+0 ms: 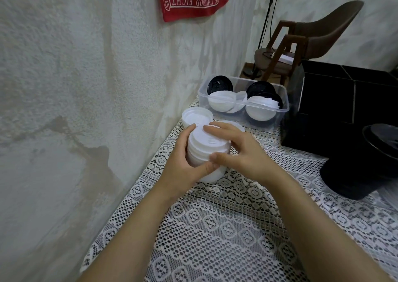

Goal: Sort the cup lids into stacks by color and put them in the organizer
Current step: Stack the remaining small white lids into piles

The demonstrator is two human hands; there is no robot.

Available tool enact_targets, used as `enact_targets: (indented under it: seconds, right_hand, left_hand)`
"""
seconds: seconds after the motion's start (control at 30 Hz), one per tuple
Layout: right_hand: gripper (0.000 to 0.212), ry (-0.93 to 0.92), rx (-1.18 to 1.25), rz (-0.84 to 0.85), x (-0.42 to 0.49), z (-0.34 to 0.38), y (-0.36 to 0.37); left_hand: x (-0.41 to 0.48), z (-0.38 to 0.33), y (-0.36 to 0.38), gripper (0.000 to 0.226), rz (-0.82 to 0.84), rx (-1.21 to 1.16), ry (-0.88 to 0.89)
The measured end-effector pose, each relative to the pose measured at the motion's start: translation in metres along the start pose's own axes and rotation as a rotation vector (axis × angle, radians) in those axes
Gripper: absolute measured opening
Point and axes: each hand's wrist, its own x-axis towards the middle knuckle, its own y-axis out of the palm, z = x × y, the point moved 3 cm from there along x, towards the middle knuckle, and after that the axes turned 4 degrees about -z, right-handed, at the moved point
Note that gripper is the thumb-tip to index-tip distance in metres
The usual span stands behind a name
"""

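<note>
Together, left hand [181, 167] and right hand [239, 150] curl fingers [218, 129] round white lid stack [204, 145].

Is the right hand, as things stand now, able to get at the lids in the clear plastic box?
Probably yes, once freed. The right hand and left hand both grip the white lid stack; the clear box behind has no cover, and the way there looks free.

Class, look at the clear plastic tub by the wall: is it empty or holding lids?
Not empty. White lids and black lids lie mixed inside the clear tub, seen over its rim and through its walls.
</note>
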Motion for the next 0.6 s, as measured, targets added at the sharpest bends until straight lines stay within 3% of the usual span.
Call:
enact_targets:
  seconds: [0.4, 0.6]
  right_hand:
    - [0.056, -0.012, -0.009, 0.056, -0.0039, -0.0035, 0.0048]
    - [0.055, -0.006, -0.052, 0.059, -0.0050, -0.0056, 0.0047]
  left_hand:
    - [-0.0041, -0.0003, 0.0000, 0.086, 0.088, -0.105, 0.019]
    - [-0.0025, -0.0035, 0.0022, 0.078, 0.006, -0.006, 0.074]
